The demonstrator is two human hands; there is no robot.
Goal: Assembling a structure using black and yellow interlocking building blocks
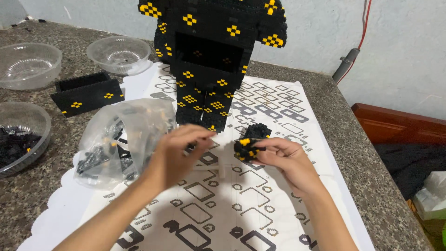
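1. Right hand (288, 160) grips a small black-and-yellow brick sub-assembly (248, 148); the fingertips (260, 148) are closed on its right side, with the thumb apparently under it. The piece sits just beyond the right fingertips, raised off the instruction sheet (241, 204).
2. Left hand (179, 155): the fingers are curled and pinched together at the tips, pointing toward the sub-assembly. A very small part may be pinched there, but I cannot tell; the tips are blurred. There is a narrow gap between the left fingertips and the piece.
3. Judgement: for a clean join, hold the sub-assembly steady with the right grip low on its sides, leaving the top studs free for the left fingertips.
4. Judgement: press straight down rather than at an angle; tiny bricks shear off neighbours when pushed sideways.
5. Surroundings: the tall black-and-yellow brick figure (209, 60) stands just beyond both hands. A clear plastic bag of loose bricks (123, 139) lies left of the left wrist. A black brick tray (86, 93) and clear bowls (120, 55) lie further left.
6. Risk: a dropped part would be hard to spot on the printed sheet.
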